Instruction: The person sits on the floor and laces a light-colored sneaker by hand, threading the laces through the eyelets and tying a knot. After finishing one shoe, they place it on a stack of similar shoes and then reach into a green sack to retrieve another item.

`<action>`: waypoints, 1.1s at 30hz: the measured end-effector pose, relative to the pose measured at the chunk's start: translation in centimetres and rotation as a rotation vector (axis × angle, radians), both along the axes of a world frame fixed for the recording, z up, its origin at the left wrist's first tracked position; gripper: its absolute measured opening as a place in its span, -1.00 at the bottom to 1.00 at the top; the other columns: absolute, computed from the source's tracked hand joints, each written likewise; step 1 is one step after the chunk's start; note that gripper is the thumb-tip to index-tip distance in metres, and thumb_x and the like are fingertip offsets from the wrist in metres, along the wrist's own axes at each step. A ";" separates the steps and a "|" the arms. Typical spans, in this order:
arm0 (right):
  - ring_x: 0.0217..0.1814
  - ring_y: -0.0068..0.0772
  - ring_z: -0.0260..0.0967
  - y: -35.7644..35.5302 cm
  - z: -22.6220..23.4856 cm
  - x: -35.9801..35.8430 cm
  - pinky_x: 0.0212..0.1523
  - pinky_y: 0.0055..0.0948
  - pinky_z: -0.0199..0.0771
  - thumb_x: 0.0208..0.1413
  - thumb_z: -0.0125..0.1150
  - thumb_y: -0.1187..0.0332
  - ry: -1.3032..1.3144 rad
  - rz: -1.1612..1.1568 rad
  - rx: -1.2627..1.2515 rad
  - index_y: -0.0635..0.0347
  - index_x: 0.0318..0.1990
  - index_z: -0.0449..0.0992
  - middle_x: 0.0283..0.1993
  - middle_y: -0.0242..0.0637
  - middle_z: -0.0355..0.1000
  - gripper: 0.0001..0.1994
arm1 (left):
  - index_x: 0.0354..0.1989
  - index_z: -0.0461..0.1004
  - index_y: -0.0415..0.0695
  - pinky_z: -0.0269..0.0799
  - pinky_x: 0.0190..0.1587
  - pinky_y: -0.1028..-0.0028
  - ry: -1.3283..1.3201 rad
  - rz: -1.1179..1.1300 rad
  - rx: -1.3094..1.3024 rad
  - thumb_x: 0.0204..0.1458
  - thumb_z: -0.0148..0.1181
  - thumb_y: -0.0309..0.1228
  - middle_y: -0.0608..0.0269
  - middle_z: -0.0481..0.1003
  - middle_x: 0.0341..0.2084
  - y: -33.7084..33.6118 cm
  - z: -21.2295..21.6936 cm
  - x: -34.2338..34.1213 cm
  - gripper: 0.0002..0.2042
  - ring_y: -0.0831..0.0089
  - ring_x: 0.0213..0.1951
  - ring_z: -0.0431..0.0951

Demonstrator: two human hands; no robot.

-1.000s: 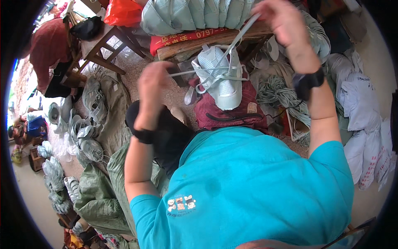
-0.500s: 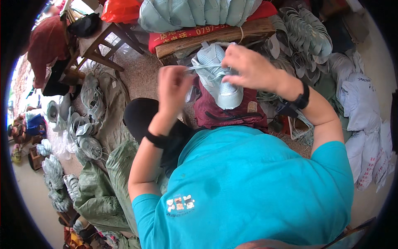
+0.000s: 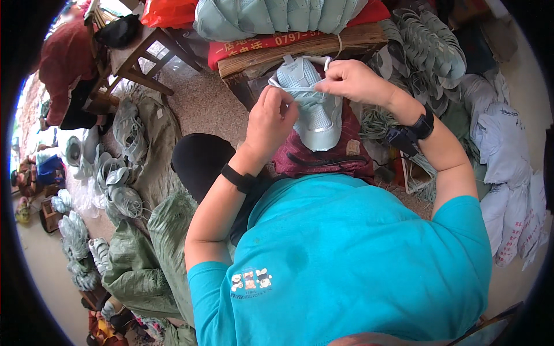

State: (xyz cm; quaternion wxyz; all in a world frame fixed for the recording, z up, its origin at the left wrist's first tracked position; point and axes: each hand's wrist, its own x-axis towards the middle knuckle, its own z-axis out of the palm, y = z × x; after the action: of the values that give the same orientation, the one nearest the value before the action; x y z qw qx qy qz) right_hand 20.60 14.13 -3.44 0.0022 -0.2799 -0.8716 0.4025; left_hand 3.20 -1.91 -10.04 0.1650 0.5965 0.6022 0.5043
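Both hands, left hand (image 3: 276, 118) and right hand (image 3: 352, 81), pinch the pale shoe upper (image 3: 311, 109) at its top, lacing seemingly unfinished.

Ahead of you stands a low wooden desk (image 3: 300, 55); a red cushion (image 3: 259, 43) lies along its top, and a row of pale green shoe uppers (image 3: 271, 14) is stacked on that. At the far left another wooden desk (image 3: 138, 49) carries a black bag (image 3: 118, 32) and an orange plastic bag (image 3: 170, 11). The speckled floor (image 3: 202, 104) holds most of the rest: green sacks (image 3: 144, 265) on your near left, bundles of grey-green uppers (image 3: 115, 184) beside them, more bundled uppers (image 3: 430, 52) on the far right, and white sacks (image 3: 508, 173) along the right.
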 end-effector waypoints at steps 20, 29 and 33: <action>-0.39 -0.69 0.20 -1.4 1.6 -0.9 -0.38 -0.58 0.22 0.13 0.19 0.35 0.113 -0.036 -0.126 0.23 -0.36 0.45 -0.45 -0.46 0.31 -0.86 | -0.35 0.33 -0.19 0.44 -0.42 0.40 0.140 0.081 -0.078 -0.01 0.26 -0.54 0.08 0.43 -0.45 -0.1 -1.9 -0.1 -0.82 0.23 -0.46 0.50; -0.40 -0.83 0.11 1.0 1.5 1.4 -0.37 -0.71 0.13 0.20 0.16 0.37 0.240 -0.186 -0.179 0.21 -0.30 0.46 -0.46 -0.64 0.25 -0.89 | -0.23 0.38 -0.20 0.43 -0.32 0.35 0.182 0.131 0.040 -0.05 0.31 -0.48 0.08 0.32 -0.21 1.0 0.5 0.2 -0.74 0.20 -0.32 0.45; -0.44 -0.85 0.09 1.5 0.6 1.0 -0.42 -0.70 0.11 0.21 0.16 0.36 0.260 -0.178 -0.098 0.20 -0.26 0.46 -0.49 -0.66 0.24 -0.89 | -0.26 0.35 -0.20 0.44 -0.34 0.29 -0.044 0.006 -0.139 0.01 0.23 -0.51 0.04 0.39 -0.34 1.1 1.0 -0.1 -0.82 0.10 -0.39 0.48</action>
State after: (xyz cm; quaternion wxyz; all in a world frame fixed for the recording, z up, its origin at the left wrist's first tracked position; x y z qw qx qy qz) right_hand 21.60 15.62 -2.81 0.1368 -0.3014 -0.8150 0.4757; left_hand 3.12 -0.81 -9.07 0.2176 0.5707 0.6336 0.4748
